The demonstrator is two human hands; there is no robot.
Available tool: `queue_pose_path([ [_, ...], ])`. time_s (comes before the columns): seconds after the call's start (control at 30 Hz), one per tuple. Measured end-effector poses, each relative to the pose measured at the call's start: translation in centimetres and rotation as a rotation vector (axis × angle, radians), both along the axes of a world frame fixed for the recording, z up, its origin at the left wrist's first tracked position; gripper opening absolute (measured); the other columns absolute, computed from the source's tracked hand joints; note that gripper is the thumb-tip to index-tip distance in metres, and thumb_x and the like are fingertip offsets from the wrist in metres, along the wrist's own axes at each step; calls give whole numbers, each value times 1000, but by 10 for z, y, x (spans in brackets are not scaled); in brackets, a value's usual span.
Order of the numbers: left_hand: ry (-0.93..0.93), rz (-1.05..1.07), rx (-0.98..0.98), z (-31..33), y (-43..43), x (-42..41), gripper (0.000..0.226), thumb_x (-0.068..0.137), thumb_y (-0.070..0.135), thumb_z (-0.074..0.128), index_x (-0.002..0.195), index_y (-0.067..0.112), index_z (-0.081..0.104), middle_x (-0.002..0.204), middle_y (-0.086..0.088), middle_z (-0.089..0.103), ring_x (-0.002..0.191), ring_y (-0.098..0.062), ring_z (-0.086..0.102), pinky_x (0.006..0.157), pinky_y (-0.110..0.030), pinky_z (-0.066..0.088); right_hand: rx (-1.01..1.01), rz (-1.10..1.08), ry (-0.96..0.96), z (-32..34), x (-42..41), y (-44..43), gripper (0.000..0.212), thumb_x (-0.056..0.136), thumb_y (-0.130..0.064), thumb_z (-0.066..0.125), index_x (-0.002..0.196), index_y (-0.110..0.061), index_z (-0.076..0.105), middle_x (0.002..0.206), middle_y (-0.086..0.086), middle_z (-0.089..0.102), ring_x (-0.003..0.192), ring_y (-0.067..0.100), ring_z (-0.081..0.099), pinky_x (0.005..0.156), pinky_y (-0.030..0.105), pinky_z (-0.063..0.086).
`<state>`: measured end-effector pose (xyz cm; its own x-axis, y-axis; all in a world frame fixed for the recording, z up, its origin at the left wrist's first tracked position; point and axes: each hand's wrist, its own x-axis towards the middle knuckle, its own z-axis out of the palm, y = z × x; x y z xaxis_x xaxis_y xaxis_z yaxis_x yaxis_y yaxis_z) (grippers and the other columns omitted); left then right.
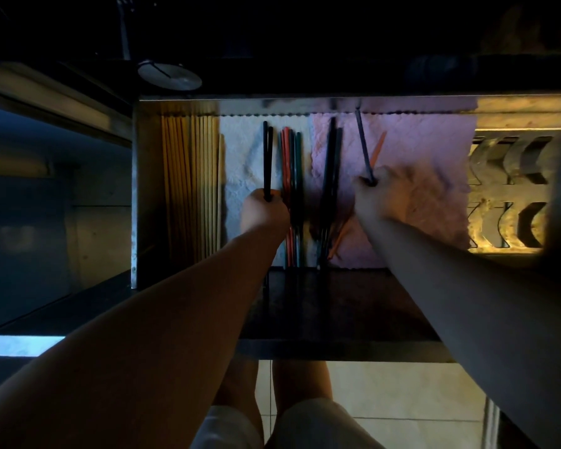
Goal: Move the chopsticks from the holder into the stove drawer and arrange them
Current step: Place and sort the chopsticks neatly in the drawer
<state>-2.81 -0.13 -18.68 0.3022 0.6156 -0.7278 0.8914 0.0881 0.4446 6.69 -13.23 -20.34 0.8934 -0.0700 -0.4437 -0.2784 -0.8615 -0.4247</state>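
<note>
The open steel drawer (143, 189) is lined with a white cloth (240, 157) and a pink cloth (418, 150). My left hand (263, 212) grips a pair of black chopsticks (267, 157) over the white cloth. My right hand (382, 192), blurred, grips one dark chopstick (363, 144) and an orange one (378, 150) over the pink cloth. Between the hands lie red and green chopsticks (290, 163) and a bundle of dark chopsticks (332, 163). Several wooden chopsticks (191, 176) lie in a row at the drawer's left side. The holder is not in view.
A slotted metal rack (509, 176) fills the drawer's right end. A round lid or plate (169, 74) sits on the dark counter behind the drawer. A dark shelf (321, 306) lies below the drawer front. My legs stand on a tiled floor (402, 400).
</note>
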Motion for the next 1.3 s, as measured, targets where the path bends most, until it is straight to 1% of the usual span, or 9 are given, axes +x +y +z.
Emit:
queue_pose_path([
  [0.1,-4,10,-6,0,0,0,21,100,17,46,100,14,67,77,3,59,70,-12,56,56,-24,40,37,74,98,-2,-9,13,25,84,-34,66,86,-9,68,76,7,60,78,23,60,63,23,33],
  [0.33,-20,39,-72,-2,3,-2,25,101,19,46,117,14,65,98,-5,68,82,-18,64,59,-24,45,-27,73,204,-8,-4,32,20,83,-28,64,91,-11,71,83,6,67,77,21,64,50,18,35],
  [0.57,-21,41,-63,3,7,-4,18,101,17,45,100,19,63,85,0,62,68,-13,56,55,-25,43,123,-71,91,5,2,19,18,87,-26,57,93,-12,68,87,8,65,88,27,65,67,23,39],
  [0.67,28,14,-24,7,13,-6,22,102,21,44,103,15,65,95,-4,66,85,-22,64,70,-30,49,151,-45,117,26,3,15,22,93,-23,49,98,-8,65,86,6,59,79,20,55,59,23,35],
  [0.77,13,40,-47,12,21,-13,27,103,25,42,115,15,64,108,-10,70,98,-31,67,77,-36,52,324,-99,235,31,-5,28,20,91,-20,46,78,-11,59,57,1,59,49,12,55,44,20,33],
  [1.0,-63,53,-96,15,54,-34,24,105,26,39,113,17,60,106,-14,68,85,-30,67,69,-41,54,540,-98,499,41,-36,76,18,93,-24,58,78,-15,55,51,-1,42,29,7,38,34,16,32],
  [1.07,-55,81,-181,14,63,-37,26,104,25,41,123,15,56,104,-10,66,72,-17,62,60,-33,51,543,-92,533,37,-44,94,16,89,-26,62,80,-13,62,56,3,50,36,12,45,38,20,39],
  [1.2,10,41,-240,2,74,-42,31,94,19,57,124,19,58,107,-7,70,89,-22,68,79,-39,59,462,-186,578,17,-58,124,16,88,-31,64,77,-19,66,67,2,64,59,21,61,58,33,56],
  [1.3,92,-128,-142,0,81,-43,25,88,14,65,112,13,67,99,-9,72,90,-26,71,73,-35,59,381,-199,540,9,-66,137,17,87,-24,66,101,-14,69,92,3,67,77,20,62,64,27,54],
])
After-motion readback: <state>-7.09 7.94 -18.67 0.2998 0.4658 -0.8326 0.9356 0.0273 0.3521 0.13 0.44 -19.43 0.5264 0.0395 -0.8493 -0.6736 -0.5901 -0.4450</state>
